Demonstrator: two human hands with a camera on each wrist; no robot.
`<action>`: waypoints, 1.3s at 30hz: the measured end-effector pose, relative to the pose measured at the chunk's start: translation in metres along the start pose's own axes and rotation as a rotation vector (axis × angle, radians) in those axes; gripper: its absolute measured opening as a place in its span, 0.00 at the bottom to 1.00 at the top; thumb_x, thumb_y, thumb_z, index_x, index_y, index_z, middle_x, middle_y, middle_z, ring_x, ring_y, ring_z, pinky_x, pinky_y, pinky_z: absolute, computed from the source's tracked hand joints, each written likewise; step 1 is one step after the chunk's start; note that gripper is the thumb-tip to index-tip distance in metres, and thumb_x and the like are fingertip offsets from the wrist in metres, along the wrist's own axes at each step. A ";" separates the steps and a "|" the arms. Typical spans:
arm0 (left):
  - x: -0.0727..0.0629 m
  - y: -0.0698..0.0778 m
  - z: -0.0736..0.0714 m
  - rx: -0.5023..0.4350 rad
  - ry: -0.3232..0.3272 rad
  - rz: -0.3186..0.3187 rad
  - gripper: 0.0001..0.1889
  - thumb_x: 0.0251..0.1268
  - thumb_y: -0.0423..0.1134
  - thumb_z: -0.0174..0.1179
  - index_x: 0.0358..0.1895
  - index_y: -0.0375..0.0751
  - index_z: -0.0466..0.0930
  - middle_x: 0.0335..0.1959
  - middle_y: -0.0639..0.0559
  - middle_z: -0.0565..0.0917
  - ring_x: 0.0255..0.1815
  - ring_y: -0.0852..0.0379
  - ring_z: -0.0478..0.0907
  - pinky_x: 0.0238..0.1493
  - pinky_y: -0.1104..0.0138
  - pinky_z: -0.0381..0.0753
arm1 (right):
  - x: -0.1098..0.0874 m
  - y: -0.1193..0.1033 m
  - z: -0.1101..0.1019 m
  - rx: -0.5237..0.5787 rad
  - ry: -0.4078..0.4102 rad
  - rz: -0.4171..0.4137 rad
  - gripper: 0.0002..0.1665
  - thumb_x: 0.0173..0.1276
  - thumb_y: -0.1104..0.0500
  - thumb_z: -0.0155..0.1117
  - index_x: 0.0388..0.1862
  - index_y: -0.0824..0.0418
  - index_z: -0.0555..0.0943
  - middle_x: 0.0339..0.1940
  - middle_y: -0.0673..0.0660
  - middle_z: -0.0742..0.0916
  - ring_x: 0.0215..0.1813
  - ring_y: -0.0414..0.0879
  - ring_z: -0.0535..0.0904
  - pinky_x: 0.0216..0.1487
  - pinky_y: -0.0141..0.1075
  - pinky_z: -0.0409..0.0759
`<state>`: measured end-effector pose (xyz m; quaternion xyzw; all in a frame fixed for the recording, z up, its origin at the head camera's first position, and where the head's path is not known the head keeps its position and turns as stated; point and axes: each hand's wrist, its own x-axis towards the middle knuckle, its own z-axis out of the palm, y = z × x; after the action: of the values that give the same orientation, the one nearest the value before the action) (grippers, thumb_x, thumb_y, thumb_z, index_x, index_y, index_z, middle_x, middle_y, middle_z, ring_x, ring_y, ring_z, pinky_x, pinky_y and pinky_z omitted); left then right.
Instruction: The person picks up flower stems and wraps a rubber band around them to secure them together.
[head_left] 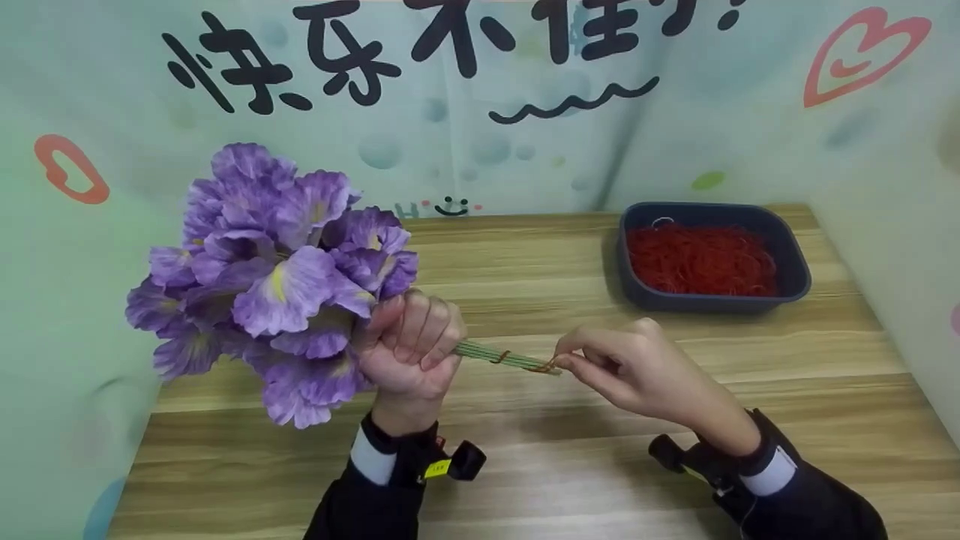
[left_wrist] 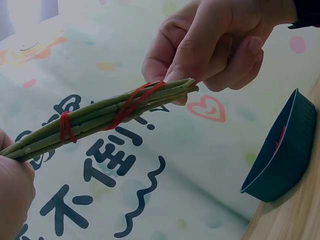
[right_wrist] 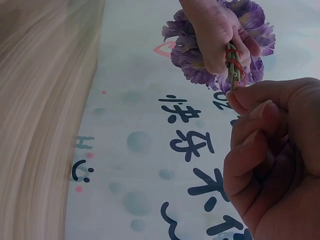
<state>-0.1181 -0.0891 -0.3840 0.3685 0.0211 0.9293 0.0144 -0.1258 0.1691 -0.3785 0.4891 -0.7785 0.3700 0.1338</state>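
A bunch of purple artificial flowers (head_left: 281, 281) is held up over the table by my left hand (head_left: 412, 341), its fingers wrapped round the green stems (left_wrist: 95, 116) just below the blooms. The bare stem ends point to the right. One red rubber band (left_wrist: 66, 127) circles the stems partway along. Another red rubber band (left_wrist: 127, 108) runs slantwise round them nearer the tips. There my right hand (head_left: 645, 367) pinches this second band between thumb and index finger, right at the stem ends; its other fingers are curled in.
A dark blue box (head_left: 712, 304) with a heap of red rubber bands (head_left: 701, 259) stands at the back right of the wooden table (head_left: 510, 465). Behind the table hangs a pale printed backdrop (head_left: 480, 150) with black lettering, which also covers the sides.
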 end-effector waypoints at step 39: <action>-0.007 -0.021 -0.006 -0.240 0.107 -0.081 0.32 0.78 0.30 0.53 0.15 0.52 0.47 0.11 0.61 0.50 0.13 0.65 0.44 0.14 0.78 0.42 | 0.003 0.007 0.026 0.082 0.042 -0.129 0.11 0.89 0.58 0.62 0.46 0.62 0.88 0.32 0.54 0.93 0.26 0.39 0.84 0.28 0.27 0.85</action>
<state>-0.1171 -0.0682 -0.3942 0.3129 -0.0747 0.9421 0.0946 -0.1289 0.1504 -0.3983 0.5355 -0.7263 0.4026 0.1537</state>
